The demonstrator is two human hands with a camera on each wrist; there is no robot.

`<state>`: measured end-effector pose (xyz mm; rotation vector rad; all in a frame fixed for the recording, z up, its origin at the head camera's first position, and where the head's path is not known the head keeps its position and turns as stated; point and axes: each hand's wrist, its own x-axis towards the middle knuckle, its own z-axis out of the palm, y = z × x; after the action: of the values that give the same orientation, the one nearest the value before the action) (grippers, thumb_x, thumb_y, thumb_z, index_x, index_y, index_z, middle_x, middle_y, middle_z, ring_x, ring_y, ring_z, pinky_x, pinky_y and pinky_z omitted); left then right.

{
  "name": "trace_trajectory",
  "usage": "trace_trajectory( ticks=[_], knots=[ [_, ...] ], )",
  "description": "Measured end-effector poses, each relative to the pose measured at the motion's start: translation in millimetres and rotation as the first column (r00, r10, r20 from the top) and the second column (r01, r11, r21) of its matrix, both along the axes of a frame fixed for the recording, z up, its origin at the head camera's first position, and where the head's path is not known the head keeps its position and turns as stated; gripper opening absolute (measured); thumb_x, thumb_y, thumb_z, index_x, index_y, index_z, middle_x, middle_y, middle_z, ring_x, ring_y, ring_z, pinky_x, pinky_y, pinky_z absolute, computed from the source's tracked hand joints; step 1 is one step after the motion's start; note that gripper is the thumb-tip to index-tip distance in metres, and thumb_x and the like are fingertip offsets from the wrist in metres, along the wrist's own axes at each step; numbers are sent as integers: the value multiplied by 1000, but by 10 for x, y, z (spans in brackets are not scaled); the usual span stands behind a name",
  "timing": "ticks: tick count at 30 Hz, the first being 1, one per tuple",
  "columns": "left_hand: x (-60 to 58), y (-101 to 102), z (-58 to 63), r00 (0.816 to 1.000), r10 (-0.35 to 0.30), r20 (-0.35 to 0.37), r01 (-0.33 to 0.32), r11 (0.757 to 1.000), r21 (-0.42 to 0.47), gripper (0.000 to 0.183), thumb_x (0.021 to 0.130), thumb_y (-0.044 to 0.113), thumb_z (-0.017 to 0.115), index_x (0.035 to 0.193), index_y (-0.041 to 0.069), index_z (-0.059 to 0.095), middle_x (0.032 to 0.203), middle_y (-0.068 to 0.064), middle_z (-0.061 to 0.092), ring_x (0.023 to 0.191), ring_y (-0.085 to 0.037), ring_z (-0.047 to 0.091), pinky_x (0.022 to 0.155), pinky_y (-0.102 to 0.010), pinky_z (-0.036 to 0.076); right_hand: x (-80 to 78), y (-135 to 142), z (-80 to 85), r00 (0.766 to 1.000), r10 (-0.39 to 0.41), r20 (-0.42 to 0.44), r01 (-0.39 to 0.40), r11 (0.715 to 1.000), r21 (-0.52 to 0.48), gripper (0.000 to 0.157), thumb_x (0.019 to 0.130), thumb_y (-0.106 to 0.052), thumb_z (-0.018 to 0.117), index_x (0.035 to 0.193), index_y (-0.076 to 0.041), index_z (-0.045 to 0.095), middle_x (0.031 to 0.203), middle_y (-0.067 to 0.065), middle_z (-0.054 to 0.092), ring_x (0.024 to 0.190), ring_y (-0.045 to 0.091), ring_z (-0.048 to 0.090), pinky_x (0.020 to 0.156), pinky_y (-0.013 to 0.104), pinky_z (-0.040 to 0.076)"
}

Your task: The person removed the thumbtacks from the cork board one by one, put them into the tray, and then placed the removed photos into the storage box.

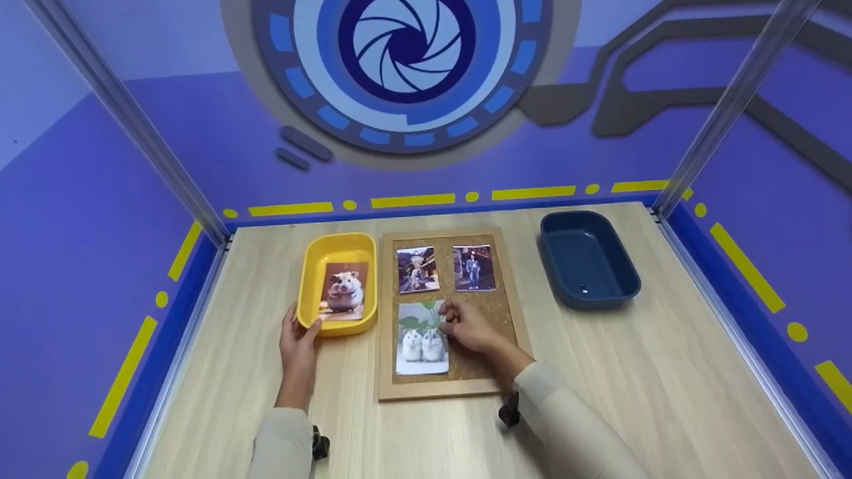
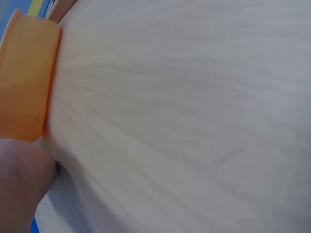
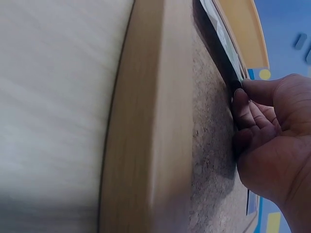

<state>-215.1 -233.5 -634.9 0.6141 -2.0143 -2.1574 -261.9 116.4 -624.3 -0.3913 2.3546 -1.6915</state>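
Note:
My right hand (image 1: 469, 324) pinches the right edge of a photo of two hamsters with green leaves (image 1: 423, 346) between thumb and fingers. This photo is over the lower left of a wood-framed corkboard (image 1: 489, 342); in the right wrist view its edge (image 3: 226, 41) stands a little off the cork. At the near left corner of a yellow tray (image 1: 338, 246), my left hand (image 1: 297, 346) holds the rim, thumb in front and fingers along the side. Inside that tray lies a photo of one hamster (image 1: 345, 291). The left wrist view shows only the thumb (image 2: 22, 179) beside the tray wall.
Two photos of figures, one left (image 1: 417, 269) and one right (image 1: 472, 268), are on the board's upper half. A dark blue tray (image 1: 589, 259) stands to the right of the board on the wooden table (image 1: 665, 372). Blue-purple panels enclose the table at back and sides.

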Motion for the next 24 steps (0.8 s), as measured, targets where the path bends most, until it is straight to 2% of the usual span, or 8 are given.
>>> trace_trajectory(
  ticks=[2,5,8,17,24],
  knots=[
    [-27,-11,0,999,-43,8,43,999,-1,73,112,25,54,173,32,14,181,1,20,166,-18,23,137,-38,26,-8,12,0,1000,-8,5,8,1000,17,24,90,8,69,113,9,60,94,13,58,84,16,50,72,20,44],
    [-44,-12,-8,997,-73,35,74,997,-26,75,113,28,53,173,35,10,182,5,15,168,-17,19,137,-38,24,-24,29,-10,1000,-5,5,5,999,34,24,90,9,69,112,9,60,93,11,58,86,16,50,74,21,45],
    [-33,-10,-10,996,-76,46,79,996,-52,75,113,30,51,173,36,6,182,6,10,169,-17,16,138,-40,22,-39,33,-20,1000,12,18,-13,999,35,25,90,9,69,113,9,59,93,9,57,86,15,51,74,21,47],
    [49,9,-14,996,-84,36,88,987,-135,77,114,27,51,172,38,3,183,5,9,169,-21,17,137,-43,25,-33,13,-1,998,22,51,-24,999,24,25,92,8,68,114,9,58,90,4,54,81,14,52,69,20,47],
    [86,-7,-40,995,-96,-25,93,991,-97,74,114,21,50,173,35,9,182,5,12,169,-18,16,138,-42,23,-48,8,12,998,30,57,-31,999,23,25,91,8,69,115,10,58,90,7,57,77,13,52,66,20,46]
  ],
)
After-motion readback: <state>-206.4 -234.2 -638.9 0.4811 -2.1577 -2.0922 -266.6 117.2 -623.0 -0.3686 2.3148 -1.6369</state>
